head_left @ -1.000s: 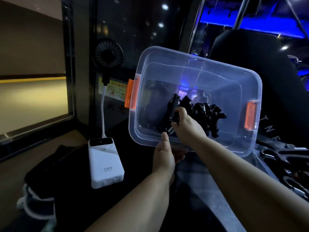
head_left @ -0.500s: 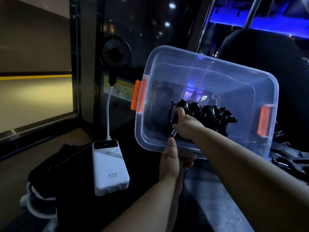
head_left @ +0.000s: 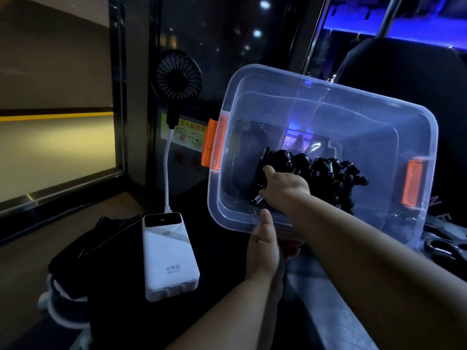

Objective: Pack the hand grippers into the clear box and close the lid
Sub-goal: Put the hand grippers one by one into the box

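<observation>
Hand grippers (head_left: 316, 170) lay piled in the tilted clear box (head_left: 328, 97), lid still to go on!
The right hand (head_left: 285, 188) had its grip clamped on one at the pile's 9 o'clock; the left hand (head_left: 264, 248) pinched the rim at 6 o'clock. No lid in view.

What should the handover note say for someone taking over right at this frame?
Left hand: grips the near rim of the clear plastic box with orange latches, tilted open toward the camera.
Right hand: inside the box, gripping the leftmost black spring gripper, beside the pile of black hand grippers.
Done: a pile is packed.
Left: release this one, check the dark tools at the right edge (unclear what they are), fit the lid, not in view.
</observation>
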`<action>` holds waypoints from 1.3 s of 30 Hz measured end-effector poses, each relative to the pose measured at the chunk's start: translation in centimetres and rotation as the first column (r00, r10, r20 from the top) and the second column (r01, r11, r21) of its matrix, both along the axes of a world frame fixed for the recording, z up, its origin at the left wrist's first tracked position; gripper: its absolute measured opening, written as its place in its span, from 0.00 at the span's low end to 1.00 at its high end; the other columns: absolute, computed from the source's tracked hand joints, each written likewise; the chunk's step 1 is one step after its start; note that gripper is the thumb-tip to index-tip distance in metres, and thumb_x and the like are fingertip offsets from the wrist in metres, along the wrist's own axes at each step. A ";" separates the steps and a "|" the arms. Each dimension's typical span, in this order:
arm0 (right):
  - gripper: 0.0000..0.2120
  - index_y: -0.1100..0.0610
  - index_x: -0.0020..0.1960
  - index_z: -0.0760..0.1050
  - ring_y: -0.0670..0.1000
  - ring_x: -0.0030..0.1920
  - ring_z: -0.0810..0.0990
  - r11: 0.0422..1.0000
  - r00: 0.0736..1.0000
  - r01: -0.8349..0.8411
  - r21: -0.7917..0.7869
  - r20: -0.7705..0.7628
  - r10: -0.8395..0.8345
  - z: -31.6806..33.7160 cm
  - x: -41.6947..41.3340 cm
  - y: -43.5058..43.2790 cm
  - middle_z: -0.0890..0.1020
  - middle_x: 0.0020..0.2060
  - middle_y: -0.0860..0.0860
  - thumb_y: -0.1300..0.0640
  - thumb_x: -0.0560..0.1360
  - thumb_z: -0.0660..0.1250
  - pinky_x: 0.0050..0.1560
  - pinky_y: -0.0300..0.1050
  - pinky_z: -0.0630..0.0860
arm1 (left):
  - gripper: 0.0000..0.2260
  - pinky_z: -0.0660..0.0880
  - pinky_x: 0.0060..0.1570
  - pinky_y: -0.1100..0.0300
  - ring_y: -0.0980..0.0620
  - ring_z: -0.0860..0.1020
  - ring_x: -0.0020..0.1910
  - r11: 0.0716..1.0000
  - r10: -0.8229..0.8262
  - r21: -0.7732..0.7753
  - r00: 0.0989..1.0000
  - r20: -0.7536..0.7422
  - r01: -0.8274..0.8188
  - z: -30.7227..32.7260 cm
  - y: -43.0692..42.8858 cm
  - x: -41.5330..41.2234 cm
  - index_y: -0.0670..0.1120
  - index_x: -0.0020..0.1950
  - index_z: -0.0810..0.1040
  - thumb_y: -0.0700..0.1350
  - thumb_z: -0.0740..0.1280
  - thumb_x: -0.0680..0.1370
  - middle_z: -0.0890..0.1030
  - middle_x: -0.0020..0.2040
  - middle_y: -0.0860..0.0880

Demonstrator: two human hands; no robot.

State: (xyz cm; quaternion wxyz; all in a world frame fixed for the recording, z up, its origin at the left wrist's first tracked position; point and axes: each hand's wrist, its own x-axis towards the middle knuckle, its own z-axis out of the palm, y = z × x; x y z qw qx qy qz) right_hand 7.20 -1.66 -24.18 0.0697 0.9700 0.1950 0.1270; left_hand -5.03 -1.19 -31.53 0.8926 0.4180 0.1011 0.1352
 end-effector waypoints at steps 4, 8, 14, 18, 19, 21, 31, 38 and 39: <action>0.25 0.51 0.67 0.62 0.59 0.52 0.81 1.000 0.999 0.009 -0.013 0.045 -0.009 0.0 0.3 -0.3 0.81 0.50 0.55 0.40 0.76 0.64 0.40 0.47 0.72 | 0.23 0.77 0.38 0.56 0.44 0.82 0.38 0.999 0.022 0.032 1.000 -0.011 -0.021 0.0 0.0 0.0 0.44 0.43 0.78 0.59 0.54 0.81 0.84 0.39 0.40; 0.26 0.52 0.62 0.65 0.58 0.49 0.81 1.000 0.992 -0.010 -0.029 0.126 0.014 0.4 0.2 -0.6 0.81 0.45 0.53 0.37 0.73 0.66 0.36 0.45 0.70 | 0.22 0.77 0.39 0.55 0.44 0.83 0.38 0.999 0.021 0.036 1.000 -0.009 -0.020 0.1 -0.1 0.0 0.44 0.46 0.77 0.59 0.54 0.81 0.84 0.39 0.41; 0.25 0.48 0.65 0.70 0.55 0.64 0.68 0.956 0.905 -0.223 -0.191 0.324 0.276 0.7 0.5 -0.3 0.73 0.61 0.52 0.39 0.71 0.67 0.60 0.51 0.66 | 0.25 0.78 0.34 0.59 0.42 0.83 0.40 0.999 0.010 -0.030 1.000 -0.021 -0.010 0.0 -0.2 0.1 0.40 0.55 0.78 0.60 0.55 0.80 0.83 0.45 0.36; 0.22 0.42 0.70 0.67 0.51 0.76 0.49 0.855 0.905 -0.329 -0.402 0.124 0.407 0.1 1.9 0.1 0.62 0.74 0.46 0.41 0.77 0.59 0.73 0.61 0.42 | 0.27 0.77 0.32 0.61 0.45 0.82 0.38 0.999 0.001 -0.033 1.000 -0.007 -0.001 -0.3 -0.2 0.2 0.38 0.52 0.79 0.61 0.55 0.80 0.84 0.41 0.39; 0.22 0.41 0.71 0.66 0.51 0.77 0.46 0.841 0.914 -0.326 -0.431 0.084 0.397 -0.1 2.2 0.1 0.60 0.75 0.46 0.41 0.78 0.57 0.72 0.63 0.37 | 0.26 0.77 0.33 0.61 0.45 0.82 0.38 1.000 0.010 -0.028 1.000 0.000 -0.010 -0.3 -0.3 0.2 0.40 0.51 0.79 0.61 0.55 0.79 0.84 0.40 0.40; 0.22 0.40 0.73 0.63 0.51 0.78 0.45 0.828 0.924 -0.309 -0.468 0.059 0.378 -0.4 2.5 0.2 0.58 0.76 0.45 0.41 0.80 0.53 0.71 0.65 0.32 | 0.23 0.77 0.35 0.59 0.45 0.83 0.39 1.000 0.023 -0.021 1.000 0.008 -0.023 -0.3 -0.3 0.3 0.43 0.51 0.79 0.61 0.55 0.79 0.84 0.41 0.41; 0.21 0.38 0.71 0.66 0.51 0.77 0.50 0.798 0.937 -0.253 -0.547 0.067 0.343 0.0 2.6 0.1 0.63 0.74 0.44 0.40 0.79 0.51 0.69 0.68 0.30 | 0.24 0.77 0.35 0.59 0.42 0.83 0.41 0.999 0.024 -0.047 1.000 -0.007 -0.025 -0.2 -0.2 0.0 0.42 0.56 0.78 0.61 0.56 0.79 0.84 0.46 0.36; 0.22 0.39 0.72 0.64 0.53 0.77 0.49 0.762 0.941 -0.218 -0.609 0.075 0.329 -0.1 2.6 0.3 0.63 0.74 0.45 0.40 0.79 0.48 0.67 0.71 0.30 | 0.26 0.77 0.34 0.60 0.44 0.83 0.39 0.999 0.021 -0.035 1.000 0.016 -0.020 -0.2 -0.2 0.0 0.39 0.58 0.77 0.60 0.55 0.79 0.84 0.46 0.36; 0.22 0.39 0.72 0.64 0.53 0.77 0.48 0.754 0.940 -0.214 -0.622 0.078 0.332 -0.1 2.6 0.2 0.63 0.74 0.45 0.40 0.80 0.48 0.67 0.71 0.30 | 0.25 0.77 0.34 0.60 0.43 0.83 0.40 0.999 0.023 -0.035 0.999 0.025 -0.022 -0.2 -0.2 0.0 0.40 0.58 0.77 0.60 0.55 0.79 0.84 0.47 0.37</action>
